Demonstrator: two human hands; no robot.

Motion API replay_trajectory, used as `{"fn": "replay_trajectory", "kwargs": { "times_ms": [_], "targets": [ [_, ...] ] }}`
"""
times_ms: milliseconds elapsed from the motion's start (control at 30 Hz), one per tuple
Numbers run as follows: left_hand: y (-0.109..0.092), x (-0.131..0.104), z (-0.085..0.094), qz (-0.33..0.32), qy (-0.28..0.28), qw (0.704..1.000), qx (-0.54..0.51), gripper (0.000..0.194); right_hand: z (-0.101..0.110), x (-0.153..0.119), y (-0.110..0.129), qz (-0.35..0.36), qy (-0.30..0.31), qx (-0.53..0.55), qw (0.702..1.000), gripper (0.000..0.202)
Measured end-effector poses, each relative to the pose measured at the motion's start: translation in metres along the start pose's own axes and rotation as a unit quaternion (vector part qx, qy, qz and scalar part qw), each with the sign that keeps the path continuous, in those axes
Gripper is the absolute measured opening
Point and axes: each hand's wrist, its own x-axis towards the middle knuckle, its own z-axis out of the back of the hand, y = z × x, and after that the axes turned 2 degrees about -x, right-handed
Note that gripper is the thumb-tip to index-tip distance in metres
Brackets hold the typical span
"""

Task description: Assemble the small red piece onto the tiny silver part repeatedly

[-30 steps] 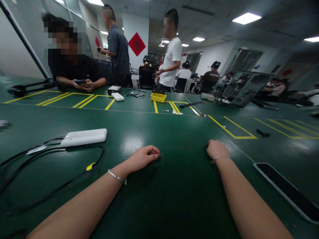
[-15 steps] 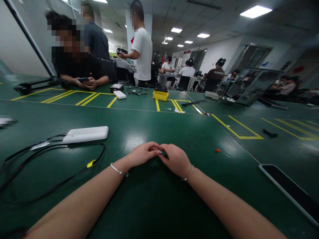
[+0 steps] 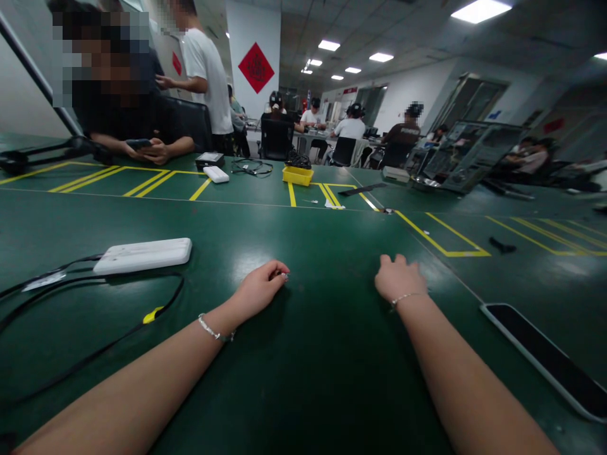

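Observation:
My left hand (image 3: 260,289) is closed in a pinch over the green tabletop. Between thumb and fingers is a small shiny silvery piece (image 3: 285,276), too small to name. My right hand (image 3: 399,278) is apart from it, low over the table to the right, back of the hand up. Its fingers point forward and bend downward, so the tips and anything under them are hidden. The small orange piece seen earlier near that spot does not show now.
A white power bank (image 3: 145,256) with black cables (image 3: 107,344) lies left. A phone (image 3: 540,357) lies right. Farther back are a yellow bin (image 3: 297,175), a smaller white block (image 3: 216,174) and a clear case (image 3: 474,158). A person (image 3: 128,114) sits across the table.
My hands, together before, are now apart: the right has moved right, over where the orange piece lay. My left hand keeps its pinch on the small shiny piece. The view has shifted somewhat.

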Motion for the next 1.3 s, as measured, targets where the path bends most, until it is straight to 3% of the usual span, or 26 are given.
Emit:
{"fn": "replay_trajectory", "kwargs": {
  "times_ms": [67, 133, 233, 333, 400, 467, 533, 600, 700, 833, 967, 1133, 1200, 1300],
  "targets": [
    [0.002, 0.001, -0.001, -0.006, -0.027, 1.0, 0.006, 0.019, -0.004, 0.013, -0.021, -0.044, 0.089, -0.005, 0.995, 0.033],
    [0.003, 0.001, -0.002, 0.0, -0.041, 0.999, -0.011, 0.019, -0.007, 0.022, -0.032, -0.036, 0.127, 0.003, 0.991, 0.03],
    [0.005, 0.003, -0.002, -0.006, -0.051, 0.997, -0.056, 0.017, -0.007, 0.022, -0.023, 0.012, 0.118, 0.019, 0.993, 0.023],
    [0.008, 0.006, -0.001, -0.009, -0.055, 0.992, -0.111, 0.017, -0.002, 0.009, 0.009, 0.104, 0.082, 0.115, 0.985, 0.019],
    [0.01, 0.006, -0.002, -0.009, -0.049, 0.988, -0.148, 0.017, 0.002, -0.006, 0.035, 0.178, 0.096, 0.287, 0.936, 0.014],
    [0.009, 0.005, -0.003, -0.016, -0.038, 0.983, -0.179, 0.017, 0.004, -0.021, 0.058, 0.219, 0.145, 0.48, 0.837, 0.01],
    [0.004, 0.002, -0.006, -0.037, -0.031, 0.978, -0.204, 0.018, 0.005, -0.034, 0.073, 0.219, 0.191, 0.608, 0.739, 0.013],
    [-0.002, -0.002, -0.009, -0.047, -0.011, 0.975, -0.219, 0.017, 0.005, -0.043, 0.081, 0.211, 0.211, 0.676, 0.673, 0.015],
    [-0.011, -0.007, -0.013, -0.049, 0.0, 0.975, -0.219, 0.016, 0.001, -0.048, 0.084, 0.185, 0.241, 0.725, 0.618, 0.016],
    [-0.016, -0.008, -0.014, -0.03, 0.006, 0.974, -0.226, 0.015, -0.004, -0.048, 0.084, 0.155, 0.274, 0.756, 0.573, 0.013],
    [-0.016, -0.008, -0.013, -0.013, 0.007, 0.973, -0.23, 0.014, -0.006, -0.049, 0.087, 0.139, 0.271, 0.773, 0.557, 0.011],
    [-0.017, -0.007, -0.014, -0.002, 0.012, 0.968, -0.249, 0.013, -0.01, -0.052, 0.091, 0.13, 0.249, 0.775, 0.566, 0.011],
    [-0.016, -0.007, -0.014, 0.0, 0.012, 0.965, -0.264, 0.013, -0.01, -0.053, 0.092, 0.135, 0.226, 0.759, 0.596, 0.011],
    [-0.016, -0.007, -0.014, 0.011, 0.012, 0.965, -0.263, 0.014, -0.007, -0.056, 0.092, 0.152, 0.159, 0.711, 0.668, 0.011]
  ]
}}
